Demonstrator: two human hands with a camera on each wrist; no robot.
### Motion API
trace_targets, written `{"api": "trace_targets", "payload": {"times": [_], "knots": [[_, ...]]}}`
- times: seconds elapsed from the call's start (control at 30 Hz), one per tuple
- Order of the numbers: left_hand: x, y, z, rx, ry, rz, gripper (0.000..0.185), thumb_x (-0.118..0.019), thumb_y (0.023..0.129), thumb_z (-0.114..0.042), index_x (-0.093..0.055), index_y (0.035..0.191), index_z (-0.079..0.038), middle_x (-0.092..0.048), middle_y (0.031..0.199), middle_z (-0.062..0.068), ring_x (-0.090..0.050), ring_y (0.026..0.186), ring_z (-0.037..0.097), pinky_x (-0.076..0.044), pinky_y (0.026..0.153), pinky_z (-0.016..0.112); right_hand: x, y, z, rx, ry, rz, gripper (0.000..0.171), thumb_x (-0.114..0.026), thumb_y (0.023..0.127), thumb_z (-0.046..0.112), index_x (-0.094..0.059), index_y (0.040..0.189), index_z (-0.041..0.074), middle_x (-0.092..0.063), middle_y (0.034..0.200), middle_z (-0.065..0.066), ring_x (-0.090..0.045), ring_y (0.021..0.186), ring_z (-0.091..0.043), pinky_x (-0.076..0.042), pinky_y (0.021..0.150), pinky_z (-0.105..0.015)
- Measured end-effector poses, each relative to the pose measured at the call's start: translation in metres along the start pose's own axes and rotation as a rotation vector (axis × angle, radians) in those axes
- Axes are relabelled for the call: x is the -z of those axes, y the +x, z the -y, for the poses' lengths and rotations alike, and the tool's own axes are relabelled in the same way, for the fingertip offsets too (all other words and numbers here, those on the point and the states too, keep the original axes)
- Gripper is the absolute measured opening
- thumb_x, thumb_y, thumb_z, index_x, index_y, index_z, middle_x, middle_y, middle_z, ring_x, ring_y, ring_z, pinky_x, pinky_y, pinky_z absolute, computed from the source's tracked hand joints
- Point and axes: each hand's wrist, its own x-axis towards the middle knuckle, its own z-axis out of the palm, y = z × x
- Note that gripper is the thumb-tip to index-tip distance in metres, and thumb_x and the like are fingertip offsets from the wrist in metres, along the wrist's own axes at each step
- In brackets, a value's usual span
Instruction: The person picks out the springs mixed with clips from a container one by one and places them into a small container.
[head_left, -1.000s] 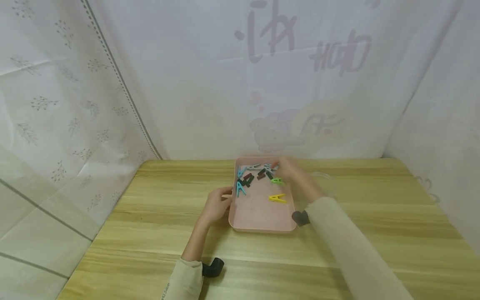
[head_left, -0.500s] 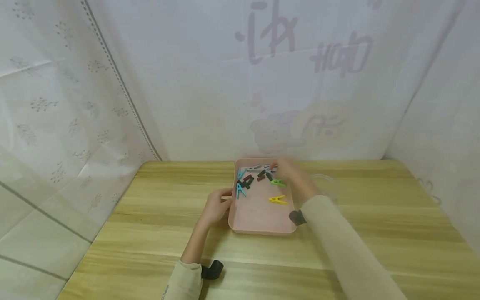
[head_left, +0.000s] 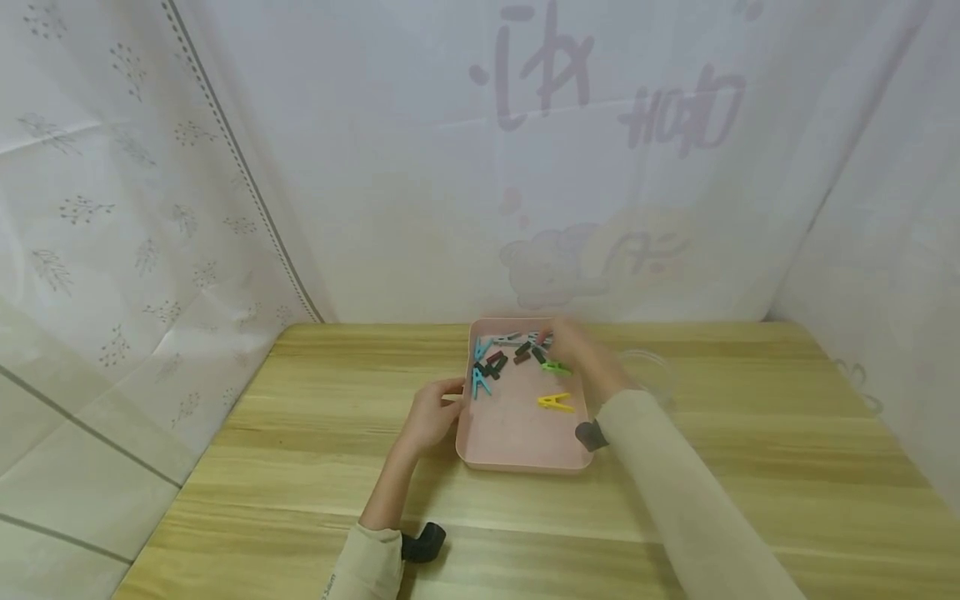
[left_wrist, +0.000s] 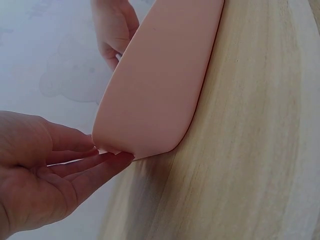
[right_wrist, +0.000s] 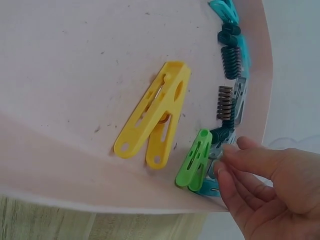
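A shallow pink tray (head_left: 517,437) lies on the wooden table. My left hand (head_left: 431,412) grips its left wall, thumb at the rim and fingers against the outside (left_wrist: 155,75). Over the far right corner, my right hand (right_wrist: 280,185) pinches what seems a grey clothespin, mostly covered by the fingers. Close to those fingertips lies a green clothespin (right_wrist: 189,172). A yellow clothespin (right_wrist: 150,122) sits apart, nearer the tray's right wall. Two light-blue clothespins, one of them nearer (head_left: 481,383), rest along the left wall. Between them and the right hand are dark coil springs (right_wrist: 231,62) and brown ones (right_wrist: 225,102).
The wooden table (head_left: 300,467) extends around the tray. A pale, clear ring-shaped thing (head_left: 648,367) is faintly visible right of it. White printed sheets (head_left: 390,167) hang behind and at both sides. Black wrist mounts (head_left: 423,543) stick out from the sleeves.
The right forearm has shifted slightly left and nearer, its hand still at the far right corner. The tray and its contents sit slightly lower in the head view. The left hand keeps its hold.
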Motion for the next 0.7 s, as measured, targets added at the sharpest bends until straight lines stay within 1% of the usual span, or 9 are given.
{"api": "trace_targets", "payload": {"times": [0.1,0.27,0.37,0.4,0.43,0.5,0.57,0.6,0.7], "knots": [[0.001,-0.001,0.0,0.005,-0.008,0.003,0.04,-0.055,0.102,0.007,-0.056,0.141,0.016,-0.064,0.132,0.035,-0.072,0.111,0.047,-0.065,0.082,0.041,0.0,0.0,0.0,-0.001,-0.008,-0.001,0.05,-0.058,0.085,-0.018,-0.069,0.13,-0.001,-0.059,0.141,-0.025,-0.043,0.058,-0.011,-0.042,0.05,-0.021],[0.001,-0.001,0.001,0.011,-0.016,0.005,0.039,-0.055,0.103,0.006,-0.056,0.141,0.015,-0.064,0.133,0.035,-0.071,0.112,0.047,-0.065,0.082,0.041,-0.003,0.002,-0.001,0.036,-0.037,-0.005,0.048,-0.058,0.084,-0.019,-0.071,0.128,-0.002,-0.057,0.146,-0.026,-0.041,0.059,-0.012,-0.039,0.049,-0.02],[0.0,0.0,0.003,0.003,-0.017,0.008,0.039,-0.055,0.103,0.006,-0.057,0.141,0.015,-0.064,0.132,0.035,-0.072,0.112,0.046,-0.065,0.082,0.04,-0.006,0.004,-0.002,0.056,-0.055,-0.008,0.047,-0.059,0.085,-0.018,-0.071,0.127,-0.002,-0.054,0.15,-0.027,-0.046,0.065,-0.015,-0.04,0.051,-0.02],[0.0,0.0,0.003,0.001,-0.019,0.009,0.039,-0.055,0.103,0.006,-0.057,0.141,0.015,-0.064,0.132,0.035,-0.072,0.112,0.046,-0.065,0.082,0.04,-0.007,0.005,-0.002,0.064,-0.066,-0.012,0.047,-0.058,0.085,-0.018,-0.071,0.127,-0.002,-0.054,0.15,-0.028,-0.05,0.069,-0.018,-0.041,0.052,-0.021],[0.0,0.0,0.003,-0.001,-0.019,0.008,0.039,-0.055,0.103,0.006,-0.057,0.141,0.015,-0.064,0.132,0.035,-0.072,0.111,0.046,-0.065,0.082,0.04,-0.008,0.005,-0.002,0.075,-0.083,-0.019,0.047,-0.059,0.085,-0.018,-0.071,0.127,-0.001,-0.054,0.15,-0.028,-0.054,0.077,-0.02,-0.042,0.056,-0.022],[0.001,0.0,0.003,-0.006,-0.017,0.007,0.039,-0.055,0.103,0.006,-0.057,0.141,0.014,-0.064,0.132,0.034,-0.072,0.111,0.046,-0.065,0.082,0.04,-0.009,0.006,-0.002,0.099,-0.11,-0.033,0.044,-0.06,0.086,-0.017,-0.071,0.125,-0.002,-0.053,0.15,-0.029,-0.058,0.095,-0.028,-0.046,0.062,-0.025],[0.001,0.0,0.002,-0.008,-0.012,0.004,0.039,-0.056,0.102,0.006,-0.058,0.141,0.014,-0.065,0.132,0.034,-0.072,0.11,0.046,-0.065,0.082,0.041,-0.01,0.005,-0.001,0.117,-0.13,-0.045,0.042,-0.061,0.086,-0.016,-0.072,0.124,-0.002,-0.052,0.151,-0.03,-0.056,0.113,-0.035,-0.049,0.071,-0.029],[0.001,0.0,0.002,-0.005,-0.012,0.002,0.039,-0.056,0.102,0.006,-0.058,0.141,0.013,-0.065,0.132,0.034,-0.073,0.11,0.045,-0.065,0.082,0.041,-0.01,0.005,-0.001,0.124,-0.142,-0.049,0.041,-0.062,0.087,-0.015,-0.071,0.124,-0.002,-0.051,0.151,-0.031,-0.054,0.118,-0.036,-0.049,0.073,-0.031],[0.001,0.0,0.002,-0.006,-0.005,0.001,0.039,-0.056,0.102,0.006,-0.059,0.14,0.013,-0.066,0.131,0.033,-0.073,0.109,0.045,-0.065,0.081,0.041,-0.011,0.004,0.001,0.122,-0.138,-0.05,0.038,-0.066,0.09,-0.013,-0.071,0.126,-0.002,-0.049,0.153,-0.032,-0.052,0.127,-0.04,-0.052,0.082,-0.035]]}}
